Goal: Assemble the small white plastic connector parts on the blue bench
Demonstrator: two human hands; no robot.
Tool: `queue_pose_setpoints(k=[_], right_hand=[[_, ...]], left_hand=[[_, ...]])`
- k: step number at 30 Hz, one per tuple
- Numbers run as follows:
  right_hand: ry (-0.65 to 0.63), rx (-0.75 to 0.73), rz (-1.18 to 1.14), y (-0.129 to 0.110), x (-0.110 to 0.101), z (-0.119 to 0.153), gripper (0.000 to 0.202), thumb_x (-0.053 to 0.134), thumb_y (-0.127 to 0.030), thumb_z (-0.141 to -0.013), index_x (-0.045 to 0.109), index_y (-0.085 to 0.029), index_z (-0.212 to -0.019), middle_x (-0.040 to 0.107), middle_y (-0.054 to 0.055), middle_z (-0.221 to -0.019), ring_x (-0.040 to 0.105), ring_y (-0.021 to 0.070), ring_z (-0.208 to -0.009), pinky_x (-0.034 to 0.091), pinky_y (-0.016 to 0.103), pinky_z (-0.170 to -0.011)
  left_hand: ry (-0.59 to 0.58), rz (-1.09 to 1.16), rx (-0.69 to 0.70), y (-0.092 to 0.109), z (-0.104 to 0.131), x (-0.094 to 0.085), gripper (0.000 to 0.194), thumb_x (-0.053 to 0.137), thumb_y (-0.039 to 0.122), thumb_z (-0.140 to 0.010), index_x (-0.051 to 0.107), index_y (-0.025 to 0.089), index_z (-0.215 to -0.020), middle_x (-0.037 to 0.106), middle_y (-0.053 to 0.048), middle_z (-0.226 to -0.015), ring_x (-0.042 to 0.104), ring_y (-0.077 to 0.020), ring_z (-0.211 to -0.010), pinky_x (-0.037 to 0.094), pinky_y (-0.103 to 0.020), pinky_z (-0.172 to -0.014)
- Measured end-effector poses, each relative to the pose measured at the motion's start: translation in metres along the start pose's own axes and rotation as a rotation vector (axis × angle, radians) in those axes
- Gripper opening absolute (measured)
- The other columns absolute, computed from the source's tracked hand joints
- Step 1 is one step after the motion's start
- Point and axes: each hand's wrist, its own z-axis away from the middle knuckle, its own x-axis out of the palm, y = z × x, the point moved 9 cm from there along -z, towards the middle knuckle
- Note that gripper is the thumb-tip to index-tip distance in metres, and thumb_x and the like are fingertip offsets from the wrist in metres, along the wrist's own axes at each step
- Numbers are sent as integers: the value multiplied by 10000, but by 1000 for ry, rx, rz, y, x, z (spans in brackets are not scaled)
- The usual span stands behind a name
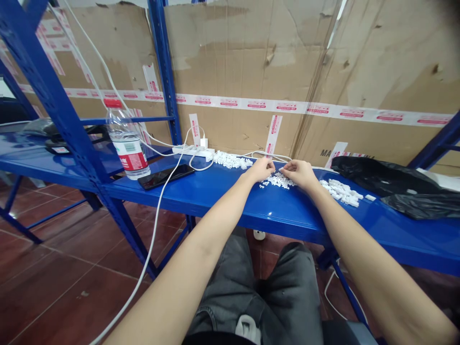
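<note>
On the blue shelf top, a pile of tiny white pieces lies just below and between my hands. My left hand is pinched closed at the pile's upper left edge; whatever is between its fingertips is too small to name. Facing it, my right hand has thumb and fingertips together at the pile's upper right, and its content cannot be made out either. A pile of small white parts is left of my left hand. Larger white pieces are heaped right of my right wrist.
A red-capped water bottle and a black phone stand and lie at the left. Behind them is a white power strip; its cable crosses the front edge. Black plastic bags lie at the right. Cardboard backs the shelf.
</note>
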Motion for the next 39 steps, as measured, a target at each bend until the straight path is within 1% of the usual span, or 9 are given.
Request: queue_pose_setpoints(k=[5,9,14,16,21,25,28,32,39], right_hand=[[6,-22,-16,-4,0,0,96,735,-244,-741,665,-179,-728,749,55,-714,727,206,-711,567,302,-709],[-53,-46,-75,-9,9,2,87,732,-240,-731,679,-175,-753,751,51,-721,727,206,-708,560,291,-672],[-115,-77,-154,-15,19,2,103,715,-249,-760,683,-165,-809,750,55,-720,719,203,-674,542,284,-629],[-117,-111,-134,-19,19,2,109,724,-253,-758,692,-165,-814,752,55,-741,715,204,-689,539,290,-651],[-55,-245,-36,-34,12,3,80,712,-246,-763,703,-168,-783,733,45,-742,679,192,-693,527,297,-697],[-62,-310,21,-41,14,3,58,680,-205,-766,711,-158,-778,727,55,-740,666,186,-677,525,291,-696],[-66,-320,65,-41,16,2,61,663,-172,-754,720,-163,-773,732,54,-750,671,190,-690,528,290,-705],[-90,-334,119,-39,19,0,104,637,-175,-773,740,-163,-781,743,69,-762,676,205,-704,526,302,-715],[-92,-329,114,-39,18,1,120,632,-184,-801,751,-168,-799,753,71,-780,680,209,-712,536,313,-736]], left_hand=[[79,48,-20,-3,-3,-8,123,609,35,-849,703,110,-826,681,-38,-734,632,-142,-684,535,-298,-740],[116,70,-38,-7,-4,-13,122,638,12,-815,716,106,-826,697,-50,-759,654,-148,-715,554,-307,-778],[146,89,-44,-14,-5,-14,167,659,-25,-768,732,94,-858,707,-57,-761,674,-159,-738,570,-331,-807],[150,102,-37,-16,-6,-14,202,665,-44,-743,737,93,-874,710,-55,-759,681,-158,-741,575,-326,-795],[159,128,-24,-18,-10,-14,229,657,-70,-710,744,105,-828,715,-39,-749,692,-155,-743,580,-317,-774],[169,140,-25,-20,-10,-15,232,640,-75,-712,743,110,-808,697,-24,-708,687,-154,-714,580,-312,-737],[176,149,-19,-19,-9,-16,210,656,-64,-717,740,107,-805,697,-29,-715,687,-156,-718,577,-309,-727],[170,157,-8,-15,-8,-16,191,662,-52,-733,741,107,-805,695,-33,-711,683,-153,-703,577,-312,-724],[137,170,-14,-10,-5,-13,191,659,-55,-741,745,103,-804,685,-28,-672,685,-152,-678,583,-310,-714]])
